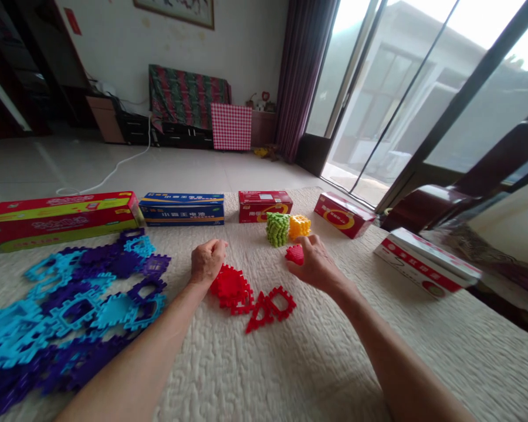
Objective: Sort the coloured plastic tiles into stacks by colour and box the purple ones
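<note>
My right hand (317,262) closes around a small stack of red toothed plastic building pieces (294,254), thumb on the near side. Just beyond it stand a green stack (277,229) and a yellow stack (300,226) of similar pieces. My left hand (207,261) is closed, fingers curled in, at the far left edge of a loose red pile (231,286). Whatever its fingers may hold is hidden. A red triangular piece (260,312) and a red open-centred piece (282,303) lie nearer me, between my forearms.
Purple pieces (125,265) and light blue pieces (114,310) spread across the left. Along the far edge stand a red-yellow box (61,218), a blue box (182,210) and two red boxes (264,206). A white-red box (426,262) sits right on the quilted cover (334,351).
</note>
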A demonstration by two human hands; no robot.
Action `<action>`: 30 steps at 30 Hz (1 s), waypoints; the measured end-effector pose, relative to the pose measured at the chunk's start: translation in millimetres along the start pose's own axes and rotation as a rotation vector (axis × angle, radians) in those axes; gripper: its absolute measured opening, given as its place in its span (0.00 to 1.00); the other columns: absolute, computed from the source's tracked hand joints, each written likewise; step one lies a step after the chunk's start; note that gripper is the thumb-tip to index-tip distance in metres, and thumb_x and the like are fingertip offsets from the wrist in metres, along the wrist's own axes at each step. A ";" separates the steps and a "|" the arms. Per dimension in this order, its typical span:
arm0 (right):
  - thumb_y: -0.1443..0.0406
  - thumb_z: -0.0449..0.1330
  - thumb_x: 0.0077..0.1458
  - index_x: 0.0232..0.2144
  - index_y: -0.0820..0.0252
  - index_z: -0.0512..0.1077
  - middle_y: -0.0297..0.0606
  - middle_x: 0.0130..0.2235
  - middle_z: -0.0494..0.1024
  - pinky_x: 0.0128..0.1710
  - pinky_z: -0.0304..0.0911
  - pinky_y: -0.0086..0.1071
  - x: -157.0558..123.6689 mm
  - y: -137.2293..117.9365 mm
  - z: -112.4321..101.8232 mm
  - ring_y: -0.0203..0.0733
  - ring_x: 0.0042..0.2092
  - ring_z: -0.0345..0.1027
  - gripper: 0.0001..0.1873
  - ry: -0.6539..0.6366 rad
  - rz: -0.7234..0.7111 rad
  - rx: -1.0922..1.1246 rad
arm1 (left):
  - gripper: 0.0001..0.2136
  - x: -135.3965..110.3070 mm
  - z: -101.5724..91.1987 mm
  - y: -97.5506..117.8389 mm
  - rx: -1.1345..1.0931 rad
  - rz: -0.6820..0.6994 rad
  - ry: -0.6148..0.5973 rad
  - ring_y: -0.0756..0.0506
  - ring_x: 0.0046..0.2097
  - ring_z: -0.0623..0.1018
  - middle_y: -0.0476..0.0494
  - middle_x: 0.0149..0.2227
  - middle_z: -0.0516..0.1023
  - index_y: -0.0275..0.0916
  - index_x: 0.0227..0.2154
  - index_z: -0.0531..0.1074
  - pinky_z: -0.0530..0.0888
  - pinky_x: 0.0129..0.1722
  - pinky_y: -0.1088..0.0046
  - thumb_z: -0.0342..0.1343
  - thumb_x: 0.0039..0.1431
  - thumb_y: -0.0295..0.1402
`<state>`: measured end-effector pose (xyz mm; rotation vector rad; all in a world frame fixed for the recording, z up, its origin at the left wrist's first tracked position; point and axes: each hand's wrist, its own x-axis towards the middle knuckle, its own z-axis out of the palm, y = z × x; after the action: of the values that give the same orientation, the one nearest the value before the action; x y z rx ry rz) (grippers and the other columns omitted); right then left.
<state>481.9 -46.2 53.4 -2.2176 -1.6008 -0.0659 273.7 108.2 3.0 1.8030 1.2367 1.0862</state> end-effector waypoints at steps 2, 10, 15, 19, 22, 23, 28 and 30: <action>0.65 0.59 0.48 0.42 0.62 0.70 0.45 0.41 0.71 0.42 0.63 0.40 -3.4 -15.3 -1.2 0.44 0.40 0.67 0.16 -0.043 -0.112 0.124 | 0.14 0.4 -0.2 -0.7 -0.021 -0.009 0.009 0.49 0.22 0.70 0.51 0.17 0.70 0.38 0.23 0.75 0.63 0.25 0.76 0.47 0.51 0.38; 0.70 0.62 0.47 0.49 0.60 0.67 0.47 0.57 0.66 0.55 0.60 0.42 -26.4 -78.6 13.0 0.46 0.56 0.62 0.24 -0.234 -0.580 0.417 | 0.15 1.3 0.4 -1.8 -0.136 -0.039 0.051 0.49 0.23 0.71 0.51 0.18 0.70 0.38 0.25 0.75 0.65 0.24 0.76 0.46 0.52 0.39; 0.72 0.58 0.52 0.38 0.59 0.71 0.41 0.48 0.73 0.50 0.64 0.36 -27.5 -82.9 19.3 0.40 0.48 0.68 0.10 -0.238 -0.624 0.446 | 0.15 0.5 0.2 0.3 -0.114 -0.040 0.048 0.50 0.22 0.69 0.52 0.17 0.69 0.38 0.25 0.76 0.63 0.23 0.76 0.46 0.52 0.39; 0.70 0.60 0.51 0.35 0.60 0.72 0.42 0.46 0.73 0.48 0.65 0.36 -29.2 -81.3 19.7 0.41 0.46 0.68 0.07 -0.207 -0.602 0.404 | 0.14 0.0 -0.4 1.4 -0.095 -0.030 0.045 0.50 0.22 0.69 0.52 0.17 0.69 0.38 0.24 0.75 0.64 0.24 0.76 0.47 0.51 0.38; 0.72 0.59 0.49 0.33 0.60 0.72 0.42 0.45 0.73 0.47 0.64 0.34 -30.9 -81.1 18.6 0.40 0.45 0.68 0.07 -0.203 -0.569 0.430 | 0.14 -0.2 -0.4 1.0 -0.093 -0.033 0.039 0.50 0.22 0.69 0.51 0.17 0.69 0.38 0.24 0.75 0.64 0.24 0.76 0.47 0.52 0.39; 0.73 0.59 0.49 0.33 0.60 0.72 0.41 0.45 0.73 0.47 0.64 0.34 -31.1 -81.1 18.2 0.40 0.45 0.69 0.07 -0.207 -0.553 0.450 | 0.14 -0.3 -0.3 0.8 -0.092 -0.032 0.038 0.50 0.21 0.69 0.51 0.17 0.69 0.38 0.24 0.75 0.63 0.23 0.76 0.47 0.52 0.39; 0.76 0.58 0.45 0.29 0.60 0.73 0.39 0.41 0.75 0.46 0.64 0.33 -30.1 -80.6 15.5 0.39 0.42 0.70 0.09 -0.219 -0.449 0.533 | 0.15 -1.3 -0.6 0.9 -0.080 -0.034 0.030 0.49 0.22 0.69 0.51 0.17 0.70 0.39 0.24 0.75 0.63 0.24 0.76 0.47 0.52 0.40; 0.75 0.58 0.45 0.27 0.61 0.72 0.39 0.41 0.75 0.45 0.64 0.32 -29.2 -79.3 12.9 0.39 0.42 0.70 0.07 -0.230 -0.399 0.555 | 0.14 -1.3 -0.9 1.0 -0.081 -0.041 0.028 0.49 0.22 0.69 0.51 0.18 0.70 0.39 0.24 0.75 0.63 0.24 0.76 0.47 0.52 0.40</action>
<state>396.5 -47.3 57.0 -1.5109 -1.8791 0.4788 273.0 106.7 4.0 1.7008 1.2233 1.1257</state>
